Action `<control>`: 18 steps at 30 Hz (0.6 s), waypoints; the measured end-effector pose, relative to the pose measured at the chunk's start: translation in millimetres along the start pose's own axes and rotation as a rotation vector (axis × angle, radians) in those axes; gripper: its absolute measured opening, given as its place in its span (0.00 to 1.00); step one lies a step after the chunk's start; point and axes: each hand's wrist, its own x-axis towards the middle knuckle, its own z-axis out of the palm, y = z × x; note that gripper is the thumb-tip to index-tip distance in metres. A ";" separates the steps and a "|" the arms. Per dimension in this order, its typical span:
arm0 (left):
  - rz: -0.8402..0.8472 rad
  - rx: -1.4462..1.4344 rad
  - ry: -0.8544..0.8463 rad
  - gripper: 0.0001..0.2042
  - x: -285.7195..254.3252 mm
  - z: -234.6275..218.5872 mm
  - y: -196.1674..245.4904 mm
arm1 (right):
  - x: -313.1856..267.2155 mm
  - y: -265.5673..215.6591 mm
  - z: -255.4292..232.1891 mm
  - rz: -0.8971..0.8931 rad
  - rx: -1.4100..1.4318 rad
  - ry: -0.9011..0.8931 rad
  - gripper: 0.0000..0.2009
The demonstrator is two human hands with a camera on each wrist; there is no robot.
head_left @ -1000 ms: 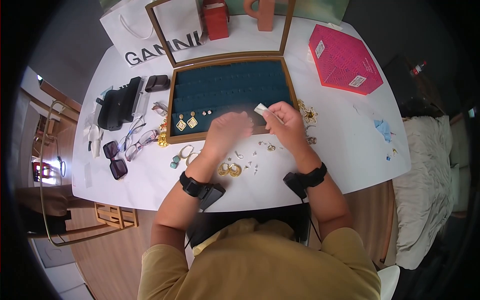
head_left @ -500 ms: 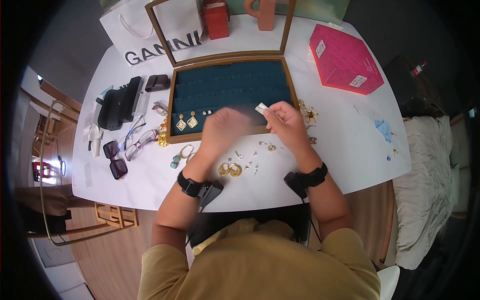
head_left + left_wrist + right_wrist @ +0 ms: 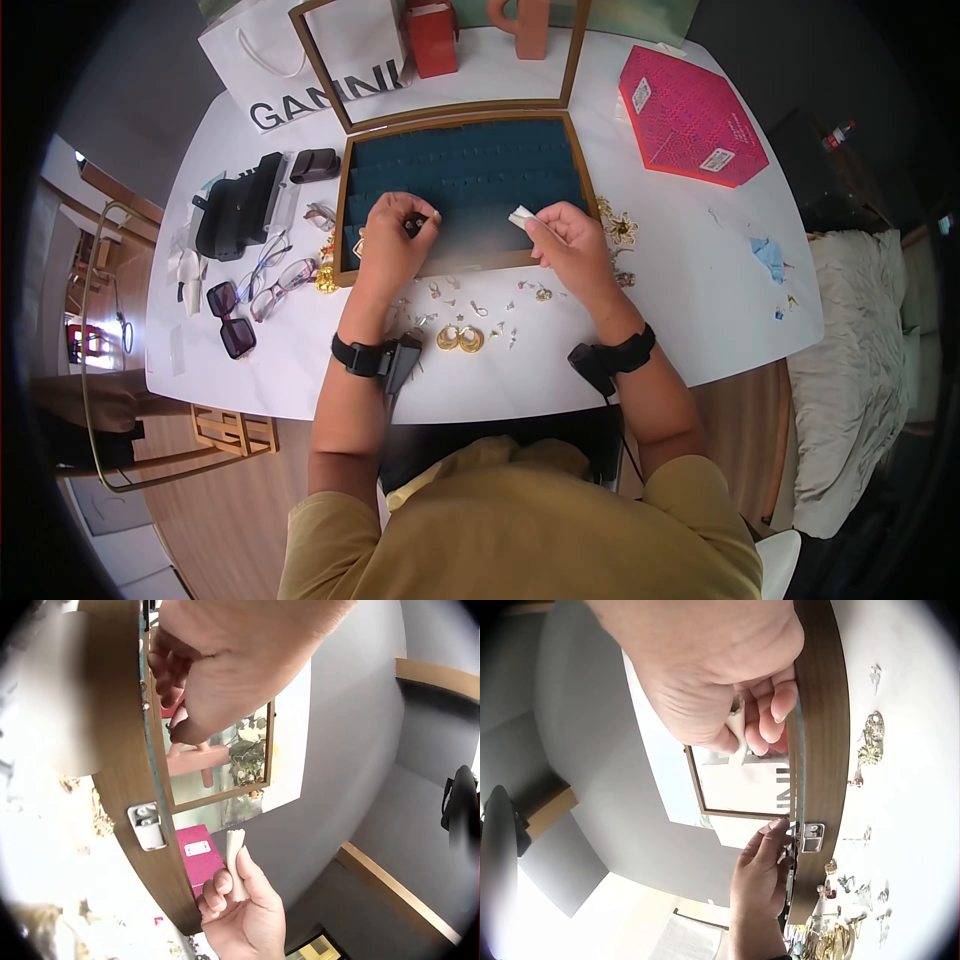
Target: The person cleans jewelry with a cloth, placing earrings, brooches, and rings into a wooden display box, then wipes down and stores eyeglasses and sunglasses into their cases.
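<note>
Since the earlier frame, the left hand (image 3: 393, 245) has shifted leftward over the front of the open jewellery box (image 3: 584, 172), while the right hand (image 3: 575, 245) has stayed in much the same place. The right hand grasps a white cloth (image 3: 520, 216), pinched between thumb and curled fingers; one end pokes out beyond the fingertips, toward the left hand. In the left wrist view the cloth stands nearly upright between that thumb and the bent fingers.

Bent fingers and thumb of the left hand come close together above the dark blue lining (image 3: 470, 160), well apart from the cloth. Bright specks (image 3: 414, 223) show in the gap between them, too small to make out, so whether these fingers grip anything cannot be told. Just beside the left hand, on its outer side, part of a diamond-shaped earring (image 3: 360, 246) shows inside the box.

In front of the box, small loose earrings (image 3: 479, 309) lie scattered on the table (image 3: 680, 330), between the two forearms, with a pair of gold hoops (image 3: 460, 339) nearer the person. Gold jewellery (image 3: 620, 231) lies beside the box, close to the right hand.
</note>
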 end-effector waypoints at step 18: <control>0.129 0.203 0.003 0.07 -4.4 9.4 -2.2 | -0.1 0.6 -0.7 -0.007 0.008 -0.016 0.07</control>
